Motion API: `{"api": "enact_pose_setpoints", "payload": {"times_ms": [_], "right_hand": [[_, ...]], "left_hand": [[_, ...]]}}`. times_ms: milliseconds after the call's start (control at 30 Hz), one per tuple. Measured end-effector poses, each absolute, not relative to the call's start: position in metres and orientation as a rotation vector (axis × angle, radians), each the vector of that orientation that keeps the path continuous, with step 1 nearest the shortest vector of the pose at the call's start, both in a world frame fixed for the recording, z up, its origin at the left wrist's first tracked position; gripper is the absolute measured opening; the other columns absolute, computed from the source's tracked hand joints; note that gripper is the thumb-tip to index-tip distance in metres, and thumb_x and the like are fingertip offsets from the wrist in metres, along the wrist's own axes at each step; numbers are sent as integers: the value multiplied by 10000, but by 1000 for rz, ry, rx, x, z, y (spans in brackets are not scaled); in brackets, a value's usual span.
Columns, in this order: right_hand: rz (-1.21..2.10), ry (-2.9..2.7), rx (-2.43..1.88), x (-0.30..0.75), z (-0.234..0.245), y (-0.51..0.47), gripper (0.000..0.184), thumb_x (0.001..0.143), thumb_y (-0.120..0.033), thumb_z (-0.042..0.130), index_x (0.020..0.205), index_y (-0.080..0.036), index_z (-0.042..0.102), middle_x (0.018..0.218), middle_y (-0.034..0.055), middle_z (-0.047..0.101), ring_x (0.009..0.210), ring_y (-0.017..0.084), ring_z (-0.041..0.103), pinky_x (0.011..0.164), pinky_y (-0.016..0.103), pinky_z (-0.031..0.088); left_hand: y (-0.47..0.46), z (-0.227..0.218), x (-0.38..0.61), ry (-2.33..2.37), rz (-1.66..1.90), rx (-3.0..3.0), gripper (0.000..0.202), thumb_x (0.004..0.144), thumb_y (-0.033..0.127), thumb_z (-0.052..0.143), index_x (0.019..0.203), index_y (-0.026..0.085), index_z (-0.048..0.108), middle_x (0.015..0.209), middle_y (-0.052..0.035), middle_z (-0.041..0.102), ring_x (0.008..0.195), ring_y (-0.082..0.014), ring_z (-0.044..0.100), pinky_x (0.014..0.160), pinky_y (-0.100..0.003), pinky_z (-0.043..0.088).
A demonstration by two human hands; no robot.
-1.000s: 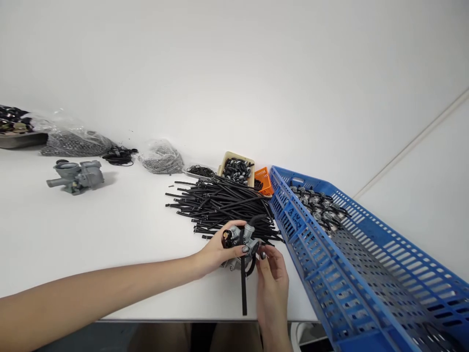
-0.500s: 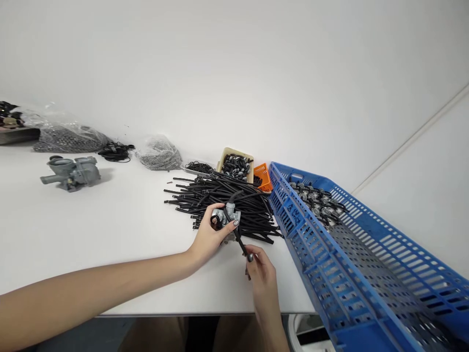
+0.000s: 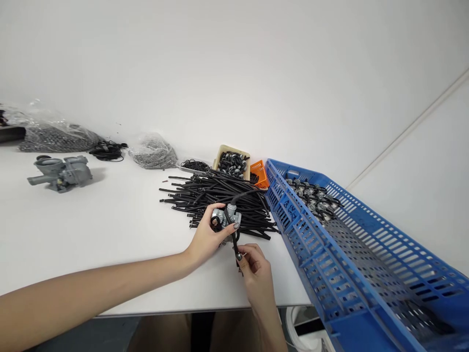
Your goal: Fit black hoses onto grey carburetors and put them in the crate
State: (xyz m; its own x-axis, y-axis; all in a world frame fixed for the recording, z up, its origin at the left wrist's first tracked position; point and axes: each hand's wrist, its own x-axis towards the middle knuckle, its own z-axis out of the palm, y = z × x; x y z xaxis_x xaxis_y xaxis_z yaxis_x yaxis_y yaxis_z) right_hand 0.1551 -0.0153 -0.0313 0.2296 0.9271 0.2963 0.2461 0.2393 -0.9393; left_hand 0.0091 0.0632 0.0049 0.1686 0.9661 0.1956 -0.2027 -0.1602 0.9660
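Observation:
My left hand (image 3: 210, 232) is closed around a small grey metal carburetor (image 3: 233, 216), holding it just above the white table. A black rubber hose (image 3: 235, 243) runs down across the carburetor's front. Near the hose's lower end, my right hand (image 3: 256, 269) pinches it between thumb and fingers. Another dark tube (image 3: 242, 196) leads from the carburetor's top back towards the right. Behind the carburetor lies a wide pile of black rubber hoses (image 3: 205, 190). The palm and fingers of my left hand hide part of the carburetor body.
A blue plastic crate (image 3: 293, 217) with several carburetors (image 3: 311, 195) stands on the right. At the back are a cream bin (image 3: 221, 151) of small black parts, an orange basket (image 3: 261, 171) and plastic bags (image 3: 154, 151). A larger carburetor (image 3: 62, 172) sits at left.
My right hand has moved slightly left with the hose's lower end, so the hose hangs steeper. My left hand still holds the carburetor. The whole view has shifted a little.

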Motion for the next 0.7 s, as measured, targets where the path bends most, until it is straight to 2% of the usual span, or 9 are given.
{"api": "enact_pose_setpoints", "payload": {"times_ms": [167,433,700], "right_hand": [[660,-1208,-1218,155,-37,-17,107,860,-292,648,878,-204,704,946,34,544,693,129,541,643,263,477],[755,-1206,-1066,160,-35,-16,145,909,-346,652,880,-209,691,970,34,543,784,145,597,741,288,523],[735,-1053,-1071,154,-33,-15,196,845,-397,721,827,-203,696,945,33,580,779,163,627,755,314,518]], "left_hand": [[63,6,11,834,1234,1281,607,709,407,810,1194,213,500,921,-8,684,818,-165,625,753,-295,522],[62,5,12,785,1189,1248,594,711,453,809,1145,216,480,826,30,631,707,-134,589,652,-262,490],[61,5,13,747,1155,1226,630,686,512,824,1127,211,488,830,28,607,731,-133,555,681,-262,464]]}}
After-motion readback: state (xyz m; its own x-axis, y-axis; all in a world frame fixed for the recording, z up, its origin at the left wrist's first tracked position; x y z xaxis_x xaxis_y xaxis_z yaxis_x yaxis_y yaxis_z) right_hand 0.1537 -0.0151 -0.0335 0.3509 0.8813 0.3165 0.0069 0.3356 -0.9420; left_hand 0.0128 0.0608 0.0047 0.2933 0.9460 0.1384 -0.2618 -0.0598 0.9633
